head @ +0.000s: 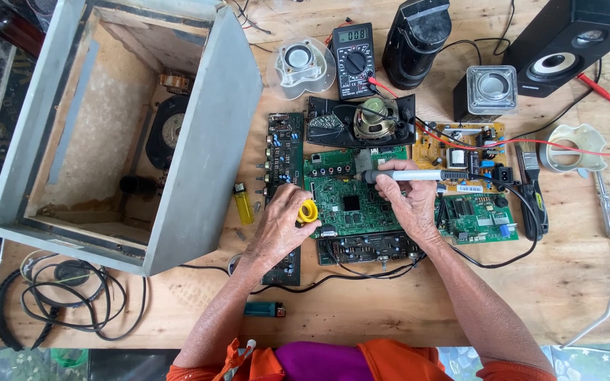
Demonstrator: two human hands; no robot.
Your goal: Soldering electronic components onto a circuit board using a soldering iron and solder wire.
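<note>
My right hand (pixel 409 199) grips a soldering iron (pixel 418 175) with a grey and black handle, lying across the top of a large green circuit board (pixel 347 201), tip pointing left. A small yellow spool (pixel 308 211) is pinched in my left hand (pixel 280 224), which rests at the board's left edge over a long dark circuit board (pixel 285 152). The iron's black cord (pixel 510 257) loops off to the right.
A big open grey speaker cabinet (pixel 206 155) fills the left. Beyond the boards lie a multimeter (pixel 354 56), an oval speaker panel (pixel 361 121), black speakers (pixel 566 42), a yellow board (pixel 460 152), a small green board (pixel 478 219), a yellow lighter (pixel 243 203), a brush (pixel 531 190), a screwdriver (pixel 605 208) and coiled cables (pixel 65 293).
</note>
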